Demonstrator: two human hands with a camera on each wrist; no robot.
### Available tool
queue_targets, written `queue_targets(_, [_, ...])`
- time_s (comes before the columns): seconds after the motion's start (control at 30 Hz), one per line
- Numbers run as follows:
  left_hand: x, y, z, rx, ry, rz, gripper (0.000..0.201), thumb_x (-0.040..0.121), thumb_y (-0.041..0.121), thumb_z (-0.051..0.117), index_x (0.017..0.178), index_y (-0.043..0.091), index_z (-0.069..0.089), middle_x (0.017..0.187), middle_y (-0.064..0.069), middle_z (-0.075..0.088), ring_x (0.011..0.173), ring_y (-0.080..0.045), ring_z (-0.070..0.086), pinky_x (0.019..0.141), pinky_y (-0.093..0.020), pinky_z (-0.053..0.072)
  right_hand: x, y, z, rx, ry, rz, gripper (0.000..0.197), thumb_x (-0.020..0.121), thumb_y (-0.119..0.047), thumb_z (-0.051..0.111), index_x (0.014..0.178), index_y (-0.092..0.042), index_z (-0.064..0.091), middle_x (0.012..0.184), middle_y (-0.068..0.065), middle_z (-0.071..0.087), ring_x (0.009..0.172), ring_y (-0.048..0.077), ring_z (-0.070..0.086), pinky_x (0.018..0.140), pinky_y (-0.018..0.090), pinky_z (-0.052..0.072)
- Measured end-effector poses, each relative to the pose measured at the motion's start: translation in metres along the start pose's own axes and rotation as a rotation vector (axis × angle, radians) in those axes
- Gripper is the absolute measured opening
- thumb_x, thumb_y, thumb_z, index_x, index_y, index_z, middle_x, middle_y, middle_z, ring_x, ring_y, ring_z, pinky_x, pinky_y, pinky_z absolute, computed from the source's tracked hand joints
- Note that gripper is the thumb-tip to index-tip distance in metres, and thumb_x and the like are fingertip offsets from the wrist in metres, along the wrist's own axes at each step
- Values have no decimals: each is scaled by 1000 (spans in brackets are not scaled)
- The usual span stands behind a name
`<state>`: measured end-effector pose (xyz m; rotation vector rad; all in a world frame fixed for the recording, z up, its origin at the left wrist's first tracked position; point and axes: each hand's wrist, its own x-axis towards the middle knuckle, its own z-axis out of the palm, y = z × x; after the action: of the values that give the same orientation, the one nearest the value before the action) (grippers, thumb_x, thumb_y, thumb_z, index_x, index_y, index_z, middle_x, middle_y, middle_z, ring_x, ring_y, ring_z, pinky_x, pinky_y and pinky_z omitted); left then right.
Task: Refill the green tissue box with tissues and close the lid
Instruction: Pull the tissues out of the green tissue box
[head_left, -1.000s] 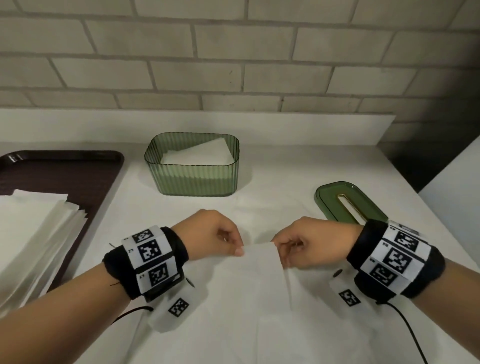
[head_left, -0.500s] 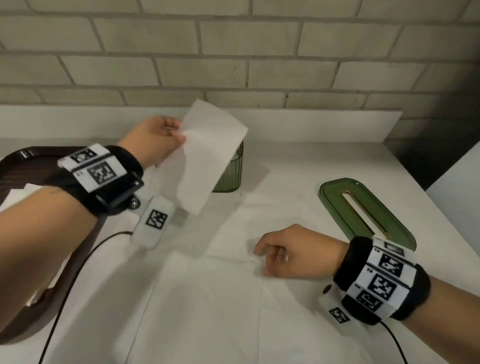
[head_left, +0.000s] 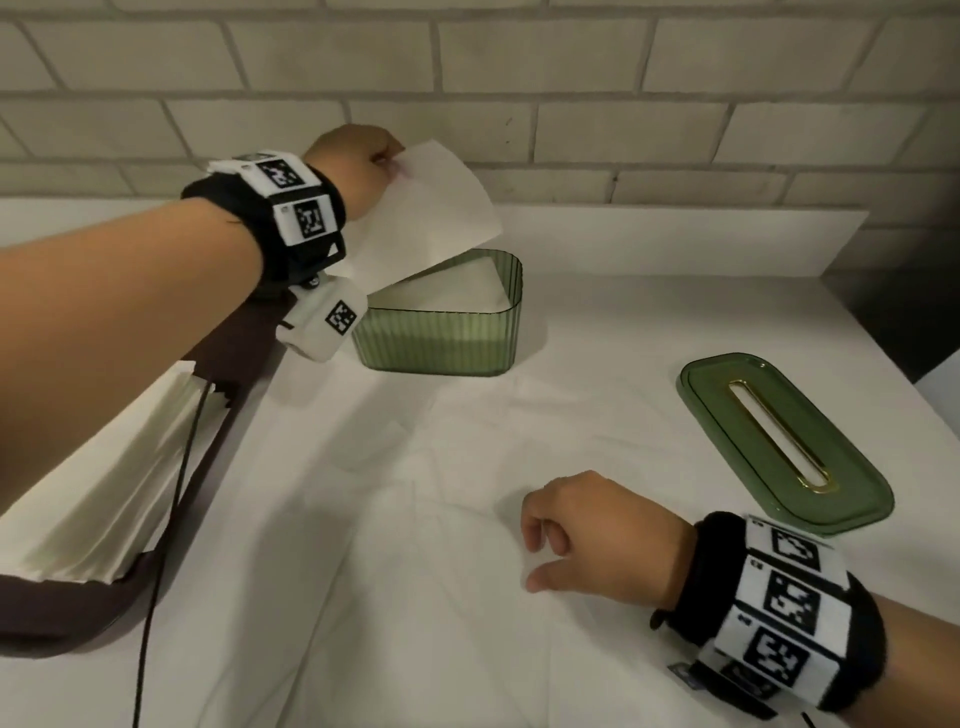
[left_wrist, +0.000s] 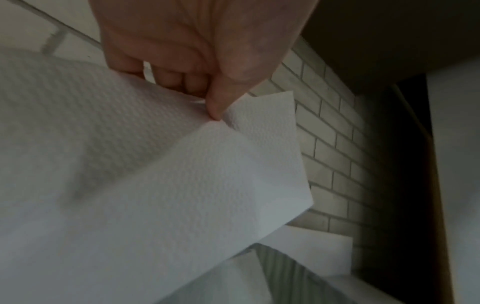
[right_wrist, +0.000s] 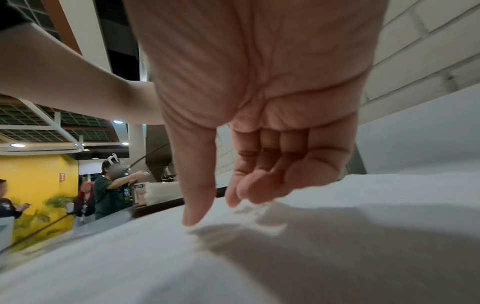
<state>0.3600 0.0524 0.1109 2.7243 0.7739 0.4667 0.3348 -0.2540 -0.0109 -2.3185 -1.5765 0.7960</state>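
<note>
From the head view, the left hand (head_left: 358, 161) pinches a white tissue (head_left: 426, 218) by its top corner above the green tissue box (head_left: 441, 338), which stands open near the desk's (head_left: 597, 322) far edge with tissues inside. The lid (head_left: 779, 441) lies flat by the right edge, apart from the box. A stack of tissues (head_left: 104, 467) rests on a brown tray (head_left: 67, 613) at the left edge. The right hand (head_left: 592, 535) sits toward the near edge, fingers loosely curled, holding nothing.

The left wrist view shows the thumb (left_wrist: 228, 90) and fingers gripping the tissue's corner.

The right wrist view shows the relaxed hand just above the white cloth (right_wrist: 337, 246).
</note>
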Motion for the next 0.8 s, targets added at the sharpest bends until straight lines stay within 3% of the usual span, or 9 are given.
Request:
queue_targets(0.13, [8, 5, 17, 89, -141, 50, 35, 98, 10, 36, 130, 7, 51, 138, -16, 47, 127, -32, 42, 102, -31, 32, -5, -31, 7, 65, -88, -56, 35, 81, -51, 63, 94, -19, 62, 67, -15, 45, 69, 4, 47, 68, 20, 42])
queue_targets(0.23, [9, 8, 31, 124, -244, 92, 35, 98, 9, 37, 129, 6, 52, 137, -15, 49, 125, -32, 44, 101, -30, 33, -6, -51, 15, 11, -201, -62, 53, 82, -57, 59, 93, -6, 64, 82, -1, 62, 84, 19, 59, 74, 29, 49])
queue_targets(0.3, [9, 9, 40, 153, -298, 101, 36, 97, 8, 39, 130, 7, 52, 139, -13, 48, 127, -31, 44, 102, -30, 33, -7, -61, 19, -51, -263, -9, 56, 79, -59, 60, 92, -4, 63, 94, 5, 60, 89, 25, 60, 77, 35, 51])
queue_targets(0.37, [9, 10, 48, 182, -343, 106, 38, 96, 6, 40, 132, 8, 51, 141, -11, 46, 130, -29, 42, 104, -30, 31, -5, -68, 27, -129, -307, 69, 48, 81, -50, 63, 81, -3, 57, 85, 6, 55, 76, 27, 57, 64, 29, 48])
queue_targets(0.43, [9, 11, 53, 214, -389, 112, 40, 95, 3, 40, 134, 8, 49, 142, -12, 45, 131, -29, 40, 105, -30, 30, -1, -72, 42, -237, -321, 168, 29, 89, -17, 59, 69, -1, 46, 68, 9, 40, 60, 27, 44, 50, 21, 30])
queue_targets(0.5, [10, 11, 56, 248, -436, 107, 43, 94, 0, 40, 135, 6, 46, 143, -13, 44, 131, -30, 40, 105, -31, 30, -3, -76, 49, -231, -310, 264, 7, 87, 6, 51, 82, 1, 52, 65, 5, 27, 70, 29, 47, 48, 20, 17])
queue_targets(0.57, [12, 12, 57, 275, -463, 100, 43, 94, -1, 40, 136, 4, 45, 143, -14, 43, 130, -30, 40, 104, -33, 31, -9, -77, 48, -148, -255, 268, 23, 82, 0, 60, 101, -8, 49, 73, 3, 31, 84, 24, 48, 48, 20, 19])
queue_targets(0.67, [16, 13, 53, 301, -462, 103, 39, 93, 0, 39, 131, 2, 49, 138, -16, 48, 124, -30, 46, 98, -34, 37, -20, -79, 44, -46, -229, 314, 37, 82, -10, 64, 106, -17, 37, 93, 1, 36, 94, 22, 50, 53, 20, 29])
queue_targets(0.8, [24, 11, 50, 324, -493, 91, 36, 90, -3, 41, 123, -3, 56, 127, -19, 58, 92, -24, 51, 76, -29, 38, -27, -81, 49, -4, -189, 380, 50, 83, -9, 64, 124, -14, 35, 96, 1, 37, 98, 25, 53, 50, 17, 23])
